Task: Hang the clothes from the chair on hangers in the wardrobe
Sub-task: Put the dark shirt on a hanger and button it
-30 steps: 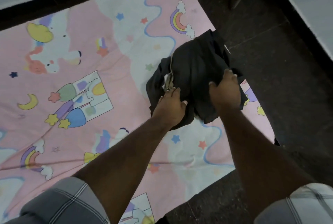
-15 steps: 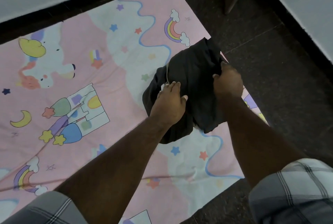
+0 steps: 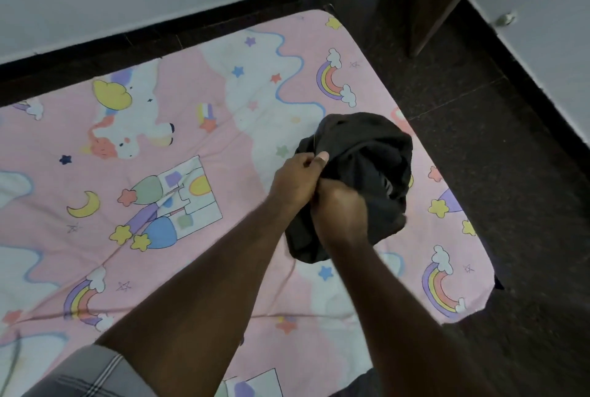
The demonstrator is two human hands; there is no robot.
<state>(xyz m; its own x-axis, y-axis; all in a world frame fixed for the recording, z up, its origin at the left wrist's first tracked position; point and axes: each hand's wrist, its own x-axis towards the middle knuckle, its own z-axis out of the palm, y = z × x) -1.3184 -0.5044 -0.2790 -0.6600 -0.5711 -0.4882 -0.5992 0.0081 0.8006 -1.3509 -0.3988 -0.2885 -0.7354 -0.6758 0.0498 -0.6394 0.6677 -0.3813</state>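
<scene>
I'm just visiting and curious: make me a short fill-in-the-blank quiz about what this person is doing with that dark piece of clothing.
1. Both the left hand and the right hand grip a bunched garment whose colour is ____.
2. The garment lies on a bed sheet whose background colour is mostly ____.
3. The arched, striped shapes with clouds printed on the sheet are ____.
4. The floor beside the bed is ____ in tone.

Missing words: black; pink; rainbows; dark

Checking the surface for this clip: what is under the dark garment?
The dark garment lies bunched on the pink cartoon bedsheet, gripped by the left hand and right hand. Anything beneath the bunch itself is covered.
</scene>
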